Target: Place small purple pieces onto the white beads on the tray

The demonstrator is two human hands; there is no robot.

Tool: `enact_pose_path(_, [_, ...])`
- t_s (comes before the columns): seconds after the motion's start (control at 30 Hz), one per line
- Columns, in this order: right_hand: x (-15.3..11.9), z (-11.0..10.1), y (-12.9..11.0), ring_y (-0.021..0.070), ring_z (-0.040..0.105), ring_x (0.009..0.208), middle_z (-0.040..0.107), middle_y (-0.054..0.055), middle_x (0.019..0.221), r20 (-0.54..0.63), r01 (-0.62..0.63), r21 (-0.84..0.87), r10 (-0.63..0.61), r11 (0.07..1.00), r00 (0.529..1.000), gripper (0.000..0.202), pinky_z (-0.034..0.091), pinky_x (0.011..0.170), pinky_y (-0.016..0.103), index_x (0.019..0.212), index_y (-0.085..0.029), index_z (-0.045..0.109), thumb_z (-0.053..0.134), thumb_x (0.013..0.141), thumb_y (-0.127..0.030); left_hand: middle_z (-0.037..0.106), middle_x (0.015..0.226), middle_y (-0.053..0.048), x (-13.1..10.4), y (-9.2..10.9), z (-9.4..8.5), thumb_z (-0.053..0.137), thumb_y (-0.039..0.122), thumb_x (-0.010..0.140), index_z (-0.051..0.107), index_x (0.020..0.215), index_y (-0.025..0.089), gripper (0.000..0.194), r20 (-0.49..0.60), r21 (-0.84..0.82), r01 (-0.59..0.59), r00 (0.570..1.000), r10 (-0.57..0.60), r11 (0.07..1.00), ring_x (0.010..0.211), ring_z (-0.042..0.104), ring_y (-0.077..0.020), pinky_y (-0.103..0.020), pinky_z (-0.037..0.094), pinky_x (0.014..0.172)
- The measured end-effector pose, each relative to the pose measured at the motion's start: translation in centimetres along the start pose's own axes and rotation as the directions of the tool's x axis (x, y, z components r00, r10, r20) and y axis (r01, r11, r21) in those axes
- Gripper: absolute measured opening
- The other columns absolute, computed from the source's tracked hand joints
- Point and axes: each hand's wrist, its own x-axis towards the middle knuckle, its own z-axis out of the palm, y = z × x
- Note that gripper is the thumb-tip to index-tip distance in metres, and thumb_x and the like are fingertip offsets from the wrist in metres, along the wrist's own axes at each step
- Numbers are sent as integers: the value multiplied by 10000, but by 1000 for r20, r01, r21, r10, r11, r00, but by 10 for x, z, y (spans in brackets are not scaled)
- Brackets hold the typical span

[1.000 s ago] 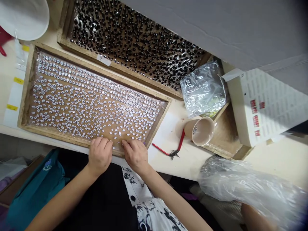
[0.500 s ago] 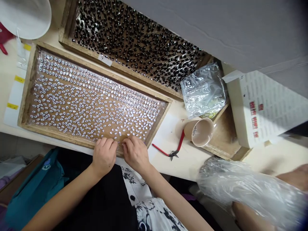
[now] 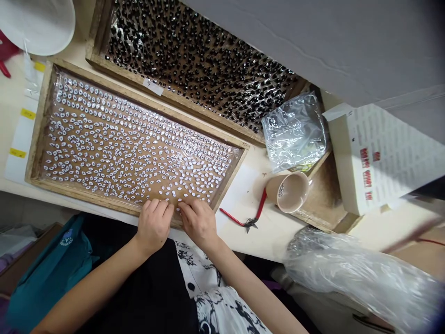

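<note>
Down at the near rim of the shallow wooden tray [image 3: 86,198], the left hand [image 3: 155,225] and right hand [image 3: 199,222] sit side by side, just apart. Both have curled, nearly closed fingers; the fingertips are partly hidden by the hands themselves, so I cannot tell whether either holds anything. Small white teardrop-shaped pieces [image 3: 133,150] lie in the tray on clear film, some right beside the fingers; most show dark centres, but on those toward the lower right no centre can be made out.

Beyond it, the second wooden tray [image 3: 194,101] of glossy black pieces [image 3: 167,44] is partly covered by a large grey panel [image 3: 313,41]. Whatever lies inside the beige cup [image 3: 292,192] is too small to identify. The red-handled metal cutters [image 3: 249,223] lie near it. At the edges, the white round bowl [image 3: 38,25] is cut off, and 1 other person's arm [image 3: 422,250] is blurred.
</note>
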Motion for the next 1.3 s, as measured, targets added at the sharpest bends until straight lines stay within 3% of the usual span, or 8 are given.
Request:
enact_pose_path(0.17, [-20, -9, 6, 153, 527, 728, 571, 50, 812, -41, -129, 71, 132, 989, 990, 176, 440, 656, 278, 967, -173, 627, 487, 870, -127, 585, 765, -65, -2, 7, 2, 441, 100, 849, 599, 897, 147, 171, 54, -62, -19, 998, 22, 998, 724, 475, -198, -344, 355, 640])
enact_pose_path(0.33, [-27, -8, 8, 156, 513, 711, 568, 60, 802, -27, -90, 20, 91, 996, 995, 153, 431, 641, 279, 933, -153, 633, 495, 873, -129, 555, 722, -55, -1, 18, 9, 449, 118, 852, 594, 813, 148, 153, 87, -91, -39, 995, 47, 995, 705, 451, -195, -346, 344, 644])
enact_pose_path(0.5, [-25, -3, 7, 160, 505, 708, 571, 58, 798, 12, -65, -24, 66, 998, 998, 177, 417, 638, 288, 923, -159, 629, 459, 887, -128, 551, 721, -61, -2, 22, 12, 420, 126, 868, 610, 892, 132, 191, 79, -76, -43, 996, 49, 996, 706, 459, -196, -349, 339, 636])
enact_pose_path(0.63, [-24, -4, 6, 157, 504, 700, 558, 53, 784, 41, -125, 15, 124, 992, 991, 157, 424, 641, 284, 886, -157, 611, 455, 902, -165, 565, 740, -68, 0, 20, 13, 419, 131, 872, 601, 1026, 108, 240, 79, -59, -73, 994, 77, 996, 721, 472, -200, -354, 351, 655])
enact_pose_path(0.87, [-10, -11, 3, 151, 504, 679, 535, 46, 761, 53, -176, 105, 171, 979, 984, 134, 422, 621, 271, 836, -152, 585, 465, 893, -173, 573, 732, -65, -3, 16, 7, 452, 130, 861, 628, 918, 126, 185, 68, -38, -26, 997, 28, 999, 695, 459, -194, -339, 341, 628])
enact_pose_path(1.0, [2, -6, 1, 155, 504, 676, 546, 45, 764, 61, -140, 77, 135, 987, 989, 135, 426, 629, 281, 835, -154, 594, 471, 888, -170, 579, 736, -67, -6, 15, 4, 479, 123, 845, 631, 882, 119, 157, 55, -18, -15, 998, 16, 1000, 691, 457, -194, -339, 340, 628])
enact_pose_path(1.1, [4, -4, 1, 159, 509, 682, 558, 49, 777, 42, -102, 36, 100, 994, 994, 148, 430, 630, 286, 877, -154, 609, 462, 888, -147, 592, 763, -80, -6, 14, 4, 491, 117, 833, 630, 942, 99, 178, 46, 0, -15, 999, 15, 1000, 708, 461, -200, -345, 345, 634])
enact_pose_path(1.3, [-15, -14, 10, 149, 535, 718, 563, 52, 804, -37, -209, 70, 212, 975, 977, 121, 451, 644, 262, 919, -147, 622, 509, 876, -145, 607, 843, -98, -4, 14, 6, 495, 142, 827, 565, 1162, 87, 347, 71, 10, -69, 995, 68, 998, 763, 479, -219, -360, 356, 666])
